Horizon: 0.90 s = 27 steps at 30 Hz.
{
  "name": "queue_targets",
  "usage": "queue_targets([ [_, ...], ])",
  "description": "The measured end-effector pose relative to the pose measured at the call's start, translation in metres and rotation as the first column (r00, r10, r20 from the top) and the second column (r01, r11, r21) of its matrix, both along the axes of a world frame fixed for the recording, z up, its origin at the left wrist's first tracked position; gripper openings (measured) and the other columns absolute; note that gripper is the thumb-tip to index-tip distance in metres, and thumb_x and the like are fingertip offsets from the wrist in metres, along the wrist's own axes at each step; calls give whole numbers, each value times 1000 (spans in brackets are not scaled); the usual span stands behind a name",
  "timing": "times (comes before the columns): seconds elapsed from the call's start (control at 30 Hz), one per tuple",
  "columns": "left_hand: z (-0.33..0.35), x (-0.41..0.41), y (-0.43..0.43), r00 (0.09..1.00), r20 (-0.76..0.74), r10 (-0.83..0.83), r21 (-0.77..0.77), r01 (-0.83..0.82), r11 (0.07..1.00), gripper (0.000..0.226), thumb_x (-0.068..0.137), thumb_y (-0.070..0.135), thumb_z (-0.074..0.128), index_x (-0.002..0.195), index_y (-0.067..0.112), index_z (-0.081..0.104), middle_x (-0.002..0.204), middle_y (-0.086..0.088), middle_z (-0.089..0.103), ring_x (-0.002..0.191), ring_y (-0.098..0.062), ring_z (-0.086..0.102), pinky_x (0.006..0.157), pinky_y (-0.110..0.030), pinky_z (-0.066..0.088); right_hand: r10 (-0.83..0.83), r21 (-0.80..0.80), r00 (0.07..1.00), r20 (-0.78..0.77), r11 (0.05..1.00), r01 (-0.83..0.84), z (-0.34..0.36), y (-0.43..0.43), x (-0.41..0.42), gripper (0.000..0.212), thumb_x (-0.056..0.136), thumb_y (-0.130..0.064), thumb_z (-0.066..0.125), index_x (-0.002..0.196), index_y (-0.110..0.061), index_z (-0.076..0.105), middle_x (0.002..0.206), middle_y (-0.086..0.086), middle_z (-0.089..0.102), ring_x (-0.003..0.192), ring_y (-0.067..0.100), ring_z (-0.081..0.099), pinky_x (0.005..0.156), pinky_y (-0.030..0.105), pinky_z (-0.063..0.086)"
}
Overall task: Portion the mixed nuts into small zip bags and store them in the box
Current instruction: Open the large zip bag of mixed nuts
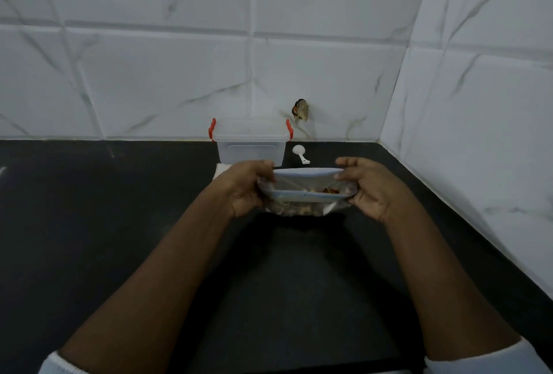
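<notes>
Left hand (250, 186) and right hand (369, 186) each pinch an end of the open zip bag (305, 191), held just above the counter (119, 224) near its back edge, in front of the lidded box (250, 146). Film judged thin, limp and slippery, nuts (330, 190) a light, shifting load. Best hold is at the stiffer zip strip, mouth up.

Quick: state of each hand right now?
Left hand: closed, holding the zip bag by its left end.
Right hand: closed, holding its right end.

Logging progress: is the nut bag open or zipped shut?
Open. The left hand and right hand hold the bag with its zip strips apart; nuts show in the gap.
</notes>
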<state>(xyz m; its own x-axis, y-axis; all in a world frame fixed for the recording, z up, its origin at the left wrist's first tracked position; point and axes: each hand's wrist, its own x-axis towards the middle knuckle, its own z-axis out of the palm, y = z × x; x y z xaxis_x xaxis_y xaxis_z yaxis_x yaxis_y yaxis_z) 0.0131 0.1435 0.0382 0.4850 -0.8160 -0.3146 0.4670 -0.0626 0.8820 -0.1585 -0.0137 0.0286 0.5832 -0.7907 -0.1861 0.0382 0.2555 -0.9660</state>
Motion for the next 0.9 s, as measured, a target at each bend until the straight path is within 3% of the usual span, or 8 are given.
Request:
queue_targets([
  [0.07,-2,-2,-3,969,245,22,93,-46,995,25,90,-7,58,111,3,66,120,-14,60,108,-30,61,92,-46,59,-40,-224,990,-134,975,9,-4,-2,1,25,89,7,66,102,-14,73,120,17,69,102,31,69,66,38,59],
  [0.17,-4,0,-4,915,402,42,98,-88,991,15,94,2,63,108,4,69,113,-11,66,104,-25,65,71,-34,61,-52,-317,987,-151,948,2,-3,-6,-2,16,92,-4,69,89,-16,79,107,14,73,96,29,68,68,39,58],
  [0.3,-6,1,-4,883,463,77,76,-126,989,12,97,13,66,105,6,72,110,-8,66,100,-23,64,70,-33,62,-127,-437,965,-231,899,14,-4,-6,-2,9,93,-15,73,87,-18,80,97,6,73,89,22,65,67,36,54],
  [0.47,-12,5,-6,729,681,61,85,-162,983,10,97,22,67,101,16,75,103,-2,69,91,-17,64,66,-28,55,-252,-633,938,-239,773,47,-4,-1,-3,10,97,-23,70,98,-21,79,95,-4,73,88,11,65,66,25,46],
  [0.63,-15,4,-8,738,664,125,33,-196,980,5,97,17,67,100,17,71,104,0,66,96,-18,65,65,-24,56,-251,-746,908,-335,660,-92,-5,-1,-5,13,99,-26,66,109,-26,74,101,-8,70,91,6,64,66,23,46],
  [0.73,-16,4,-7,754,646,118,33,-182,983,14,94,11,69,108,14,67,109,-2,64,101,-19,65,71,-26,60,-280,-768,818,-502,579,-273,-7,-4,-7,16,97,-20,62,110,-23,71,100,-4,68,83,5,59,61,23,41],
  [0.8,-15,3,-7,774,625,102,32,-156,987,24,91,4,69,112,13,65,111,-3,62,103,-20,63,77,-29,61,-368,-814,789,-492,516,-267,-6,-5,-5,21,97,-12,58,111,-19,72,97,-2,66,78,6,57,58,19,37],
  [0.9,-14,3,-8,795,598,107,30,-155,987,32,88,-4,69,114,14,63,111,-2,61,104,-19,62,78,-30,62,-455,-858,802,-388,496,-133,-6,-4,-3,26,94,-6,57,108,-18,75,97,-1,68,80,11,59,60,17,39],
])
